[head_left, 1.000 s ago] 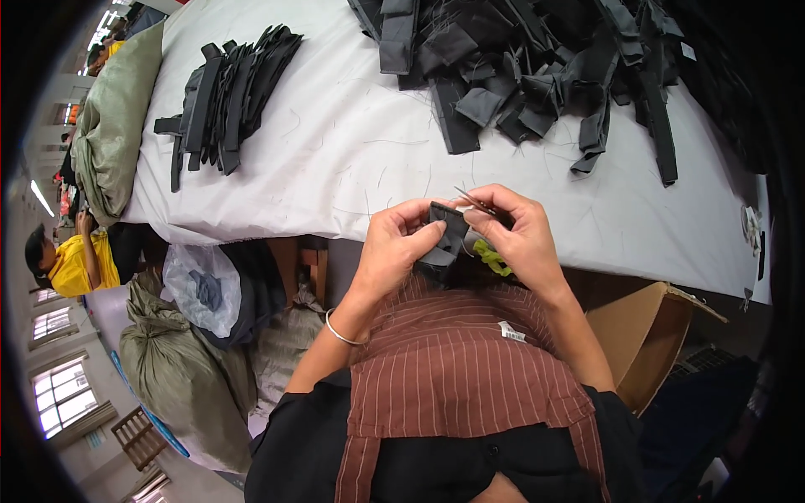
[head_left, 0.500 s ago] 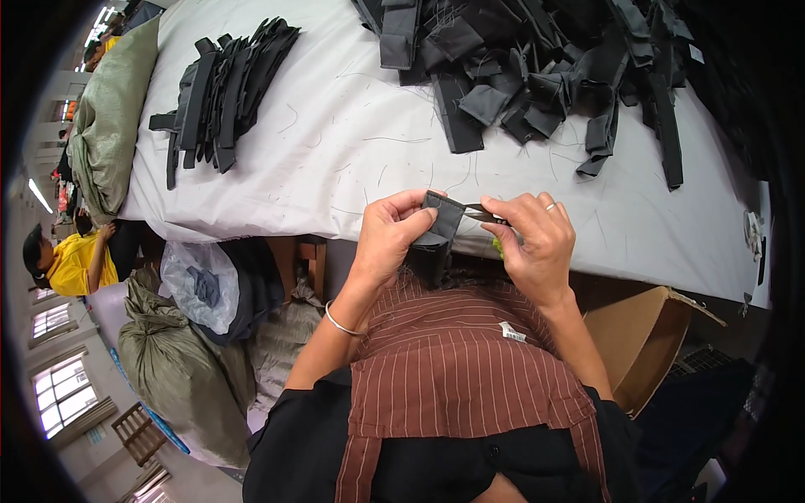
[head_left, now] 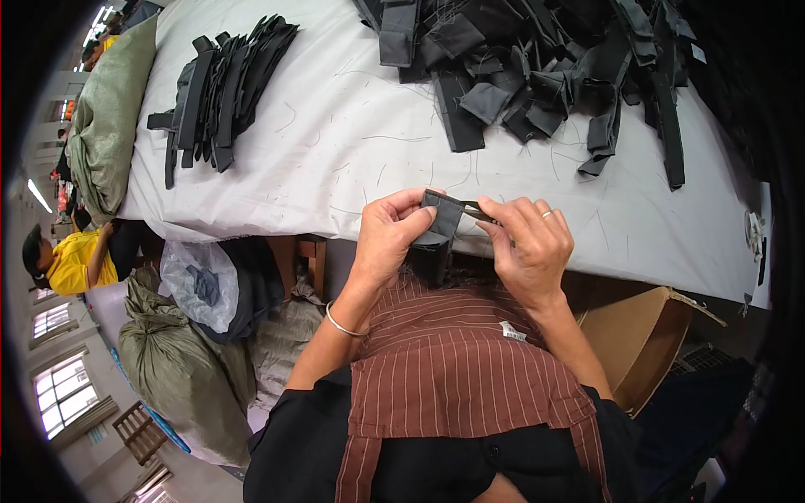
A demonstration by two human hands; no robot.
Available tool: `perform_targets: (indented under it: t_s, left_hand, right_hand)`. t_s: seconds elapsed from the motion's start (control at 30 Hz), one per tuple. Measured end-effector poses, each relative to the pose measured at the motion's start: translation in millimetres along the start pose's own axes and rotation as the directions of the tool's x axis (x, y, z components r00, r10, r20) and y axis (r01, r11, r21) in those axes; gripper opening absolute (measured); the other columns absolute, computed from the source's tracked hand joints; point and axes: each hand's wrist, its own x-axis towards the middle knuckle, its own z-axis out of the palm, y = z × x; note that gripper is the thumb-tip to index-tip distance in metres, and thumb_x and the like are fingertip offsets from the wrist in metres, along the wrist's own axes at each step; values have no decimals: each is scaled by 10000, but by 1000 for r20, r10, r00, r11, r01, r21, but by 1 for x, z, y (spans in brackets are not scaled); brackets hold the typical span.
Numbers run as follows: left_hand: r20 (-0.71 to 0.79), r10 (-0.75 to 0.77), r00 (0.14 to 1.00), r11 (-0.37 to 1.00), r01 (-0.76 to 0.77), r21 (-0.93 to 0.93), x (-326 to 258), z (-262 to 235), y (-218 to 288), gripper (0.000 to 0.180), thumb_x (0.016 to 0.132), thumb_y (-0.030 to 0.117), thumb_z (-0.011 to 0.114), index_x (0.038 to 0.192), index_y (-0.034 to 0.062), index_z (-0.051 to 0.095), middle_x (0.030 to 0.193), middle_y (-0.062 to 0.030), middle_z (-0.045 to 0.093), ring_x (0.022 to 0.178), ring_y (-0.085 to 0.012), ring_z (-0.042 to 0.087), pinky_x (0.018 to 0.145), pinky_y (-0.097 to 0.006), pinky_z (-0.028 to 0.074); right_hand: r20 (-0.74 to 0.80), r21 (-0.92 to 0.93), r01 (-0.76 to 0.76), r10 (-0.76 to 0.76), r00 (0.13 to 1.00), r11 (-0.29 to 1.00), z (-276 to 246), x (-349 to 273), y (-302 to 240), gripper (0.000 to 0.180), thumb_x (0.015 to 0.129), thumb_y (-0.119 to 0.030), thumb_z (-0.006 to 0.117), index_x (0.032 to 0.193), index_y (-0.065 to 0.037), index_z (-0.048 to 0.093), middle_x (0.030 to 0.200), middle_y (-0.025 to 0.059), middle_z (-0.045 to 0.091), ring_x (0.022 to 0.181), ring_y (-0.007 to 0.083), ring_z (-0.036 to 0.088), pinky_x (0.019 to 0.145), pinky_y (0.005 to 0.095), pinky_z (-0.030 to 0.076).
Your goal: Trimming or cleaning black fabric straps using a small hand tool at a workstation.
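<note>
Between the thumb and fingers of my left hand (head_left: 386, 239) is the stitched end of a dark grey fabric strip (head_left: 444, 222), and its length hangs down in front of the apron. My right hand (head_left: 532, 243) is closed on small dark thread snips (head_left: 475, 210), partly covered by the fingers. Their blade end meets the strip's right edge near its top corner. Both hands are over the near edge of the table.
A white-covered table (head_left: 327, 168) carries scattered loose threads. At its back left lies a stack of dark strips (head_left: 222, 92), and at its back right a tangled heap of strips (head_left: 520, 75). Below stand a cardboard box (head_left: 637, 344) and a tied sack (head_left: 180, 369). A person in yellow (head_left: 80, 260) is at far left.
My right hand has shifted slightly left and tilted, with the snips still against the strip's edge. The left hand and strip have barely moved.
</note>
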Motion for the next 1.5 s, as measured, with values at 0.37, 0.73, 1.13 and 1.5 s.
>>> perform_targets:
  t_s: [0.37,0.73,1.13,1.5]
  left_hand:
    - [-10,10,1000,1000,-10,-11,-3,-2,-3,229,860,10,579,1067,-46,659,885,-39,670,734,-53,599,683,-194,493]
    - [19,11,1000,1000,-11,4,-4,0,-3,234,856,-2,589,1077,-44,655,868,-33,672,721,-43,595,657,-179,480]
    - [23,-2,1000,1000,2,8,-3,-1,-5,245,851,-1,583,1081,-49,652,873,-36,675,721,-46,601,656,-178,484]
    - [104,409,906,888,-422,183,-70,18,62,281,814,-51,582,1090,-50,631,1007,-75,647,889,-91,607,770,-213,484]
  right_hand:
    - [59,228,-183,174,983,956,0,3,2,165,737,-121,727,893,-133,675,723,-22,563,673,185,536,610,321,376]
    - [147,99,56,-70,987,993,0,17,-2,228,736,-84,705,959,-122,671,769,2,557,706,199,518,632,329,369]
    - [102,-7,150,-148,984,989,5,19,-1,151,766,-89,663,907,-139,687,714,-20,528,654,175,486,593,317,332]
    - [213,698,-325,249,945,638,-35,28,-2,143,831,-29,653,970,-52,672,779,-1,616,706,95,542,630,229,412]
